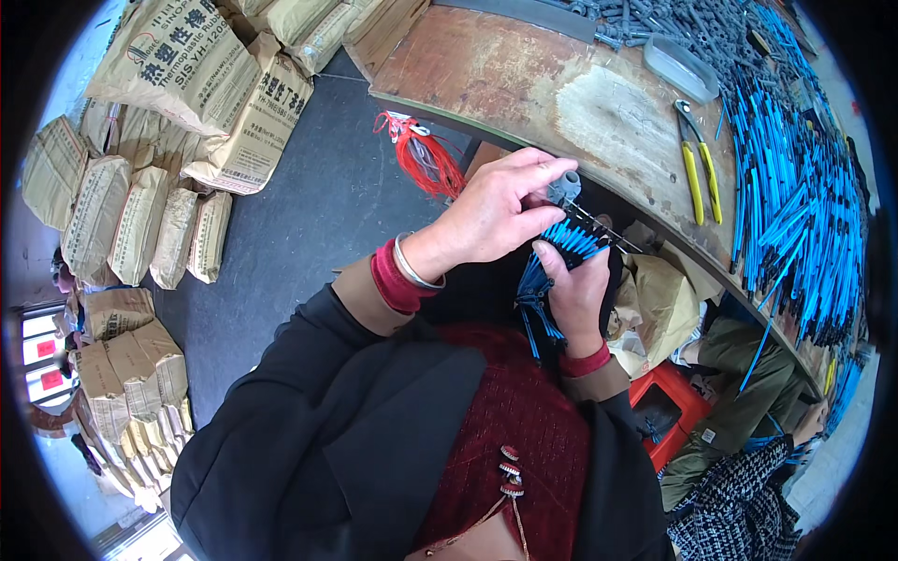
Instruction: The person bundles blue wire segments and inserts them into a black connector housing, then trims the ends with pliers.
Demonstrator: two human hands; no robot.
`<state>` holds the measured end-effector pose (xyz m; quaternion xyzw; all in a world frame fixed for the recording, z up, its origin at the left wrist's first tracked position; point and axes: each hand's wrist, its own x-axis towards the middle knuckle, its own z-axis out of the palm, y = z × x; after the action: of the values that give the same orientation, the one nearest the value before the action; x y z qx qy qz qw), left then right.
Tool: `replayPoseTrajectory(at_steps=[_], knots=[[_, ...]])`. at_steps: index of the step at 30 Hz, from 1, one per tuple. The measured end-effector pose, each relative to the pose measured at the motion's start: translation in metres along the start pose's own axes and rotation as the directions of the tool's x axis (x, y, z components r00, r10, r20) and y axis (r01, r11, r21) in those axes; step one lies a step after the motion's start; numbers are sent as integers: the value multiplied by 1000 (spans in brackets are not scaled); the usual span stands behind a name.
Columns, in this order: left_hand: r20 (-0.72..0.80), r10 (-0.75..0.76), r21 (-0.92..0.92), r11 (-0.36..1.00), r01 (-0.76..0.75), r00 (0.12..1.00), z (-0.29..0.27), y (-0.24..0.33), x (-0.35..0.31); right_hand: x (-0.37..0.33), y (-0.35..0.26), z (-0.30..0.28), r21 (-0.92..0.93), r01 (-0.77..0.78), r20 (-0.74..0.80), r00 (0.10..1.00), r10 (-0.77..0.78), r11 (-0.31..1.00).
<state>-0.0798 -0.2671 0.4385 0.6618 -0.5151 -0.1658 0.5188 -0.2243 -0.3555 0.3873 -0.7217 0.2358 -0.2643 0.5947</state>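
Over the front edge of the bench, my left hand (500, 208) pinches a small grey plastic fitting (565, 188) between thumb and fingers. A thin metallic rod or wire (603, 227) slants down to the right from beside the fitting; whether it is joined to it I cannot tell. Close by on the right, my right hand (580, 294) is closed round a bundle of thin blue tubes (533, 280) with black ends. The black ends point up toward the fitting, and several tubes hang below the hand. My right palm and most of its fingers are hidden.
A wooden bench (486, 65) carries yellow-handled pliers (697, 173), a clear plastic tray (680, 67), grey fittings (655, 19) and a large heap of blue tubes (795, 206). Red strands (421, 159) hang at its edge. Paper sacks (178, 75) stand left; a red stool-like object (669, 411) is below right.
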Motion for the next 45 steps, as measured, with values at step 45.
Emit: replayPoseTrajectory(at_steps=[45], knots=[[111, -174, -363, 909, 203, 978, -2, -1, 8, 17, 11, -8, -343, 125, 100, 990, -96, 931]])
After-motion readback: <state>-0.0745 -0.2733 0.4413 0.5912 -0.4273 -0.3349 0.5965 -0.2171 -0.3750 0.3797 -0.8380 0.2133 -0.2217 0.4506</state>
